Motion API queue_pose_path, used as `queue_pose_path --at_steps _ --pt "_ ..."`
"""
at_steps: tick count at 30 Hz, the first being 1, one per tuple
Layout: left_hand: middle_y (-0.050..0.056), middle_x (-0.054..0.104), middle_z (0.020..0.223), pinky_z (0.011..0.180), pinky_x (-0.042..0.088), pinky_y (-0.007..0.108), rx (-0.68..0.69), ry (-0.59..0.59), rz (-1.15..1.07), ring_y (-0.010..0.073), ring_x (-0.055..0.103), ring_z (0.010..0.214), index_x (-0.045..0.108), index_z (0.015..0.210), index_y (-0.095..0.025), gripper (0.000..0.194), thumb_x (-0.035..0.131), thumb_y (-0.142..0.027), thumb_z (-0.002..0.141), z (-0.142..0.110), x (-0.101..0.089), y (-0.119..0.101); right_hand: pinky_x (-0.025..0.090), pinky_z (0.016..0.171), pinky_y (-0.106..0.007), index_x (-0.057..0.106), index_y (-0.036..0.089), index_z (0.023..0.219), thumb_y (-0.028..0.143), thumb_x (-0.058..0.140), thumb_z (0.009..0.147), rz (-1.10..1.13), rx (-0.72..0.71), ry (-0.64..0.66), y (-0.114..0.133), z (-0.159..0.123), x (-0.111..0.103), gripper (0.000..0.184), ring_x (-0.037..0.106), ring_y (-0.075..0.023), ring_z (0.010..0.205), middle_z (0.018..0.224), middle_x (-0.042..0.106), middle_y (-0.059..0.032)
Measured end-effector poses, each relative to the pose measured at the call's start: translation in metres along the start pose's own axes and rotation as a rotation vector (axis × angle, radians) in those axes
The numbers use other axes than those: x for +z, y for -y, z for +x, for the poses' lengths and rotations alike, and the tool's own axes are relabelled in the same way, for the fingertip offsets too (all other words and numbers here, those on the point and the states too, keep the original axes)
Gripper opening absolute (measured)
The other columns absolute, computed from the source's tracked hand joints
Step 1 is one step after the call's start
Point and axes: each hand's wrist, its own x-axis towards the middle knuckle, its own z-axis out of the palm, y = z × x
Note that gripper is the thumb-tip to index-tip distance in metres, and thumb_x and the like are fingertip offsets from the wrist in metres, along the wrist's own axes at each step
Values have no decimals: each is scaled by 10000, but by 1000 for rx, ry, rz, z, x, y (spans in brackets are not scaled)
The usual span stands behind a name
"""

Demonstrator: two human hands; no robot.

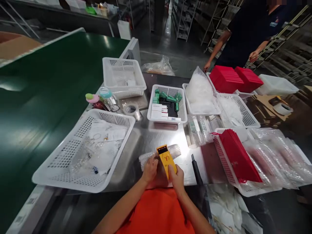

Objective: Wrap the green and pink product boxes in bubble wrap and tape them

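Gripped in my right hand [177, 177] is a slim yellow box-shaped thing [168, 161], with a dark opening at its far end and red marks on its face. My thumb lies on top of its near end. Close to its left side is my left hand [150, 168], fingers curled together; what they pinch, if anything, is hidden. Behind both hands a roll of clear bubble wrap [175, 150] lies on the metal table [143, 138]. A black utility knife [197, 169] rests to the right of my right hand.
White baskets surround the work area: one with papers and clear bags [89, 188], one with green pieces and small boxes [168, 122], one with a red pouch [240, 159]. A tape roll [133, 111] stands left. A green conveyor [60, 71] runs alongside. A co-worker [251, 35] stands beyond.
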Motion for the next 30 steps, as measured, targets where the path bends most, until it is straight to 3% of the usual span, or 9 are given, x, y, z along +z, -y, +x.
queue_pose_path --at_steps 3,6,12,16,19,21,23,26,30 --pt "186 593 1380 1080 482 501 -63 -5 37 284 562 1281 627 1215 -118 428 360 -34 891 7 -10 -6 394 526 -291 521 223 636 667 548 753 -64 3 1 -4 0 -3 460 496 -172 575 593 563 -22" --pt "259 474 1493 1194 280 612 -97 80 110 350 413 1421 442 1441 -26 590 370 -18 856 25 -29 -12 392 542 -295 518 229 637 647 541 773 -109 1 1 -2 0 -2 440 512 -179 582 598 578 -25" --pt "194 705 1132 1189 285 460 -21 281 125 263 648 1104 549 1326 11 505 419 -20 840 48 -52 -5 426 567 -308 564 213 684 650 510 782 -117 19 -2 -5 -7 3 451 561 -201 622 664 642 -62" --pt "207 727 1101 1189 254 469 -41 380 156 285 678 1045 571 1290 10 469 557 -158 853 58 -57 -1 449 570 -319 620 198 734 654 533 787 -95 67 34 -33 -44 -21 466 589 -224 648 693 672 -72" --pt "191 746 1051 1185 252 483 -46 445 184 316 693 1013 480 1402 -16 776 737 -390 773 68 -61 -1 454 562 -330 626 203 724 662 532 800 -133 165 47 -55 -68 -42 475 619 -255 655 705 693 -91" --pt "161 746 1065 1184 221 493 -23 513 206 301 688 1042 330 1512 -43 914 732 -435 790 73 -64 -4 474 588 -329 640 199 732 665 485 818 -229 224 70 -60 -68 -45 499 654 -272 697 736 715 -110" --pt "161 736 1104 1186 191 511 -11 582 224 299 676 1086 279 1537 -60 928 726 -412 803 77 -67 -8 492 640 -317 682 182 799 637 443 845 -326 257 98 -54 -56 -38 516 688 -276 775 817 744 -128" --pt "227 713 1173 1199 180 535 -13 638 235 341 655 1150 367 1498 -58 951 805 -387 720 81 -72 -17 485 688 -312 725 139 895 570 445 875 -415 301 102 -32 -29 -27 515 708 -280 863 909 757 -168" --pt "242 721 1177 1140 319 578 -6 731 203 361 671 1140 264 1555 -75 1083 837 -309 666 96 -78 -23 476 726 -363 738 91 928 495 469 890 -503 347 70 -2 -9 -28 487 712 -335 925 954 748 -228"
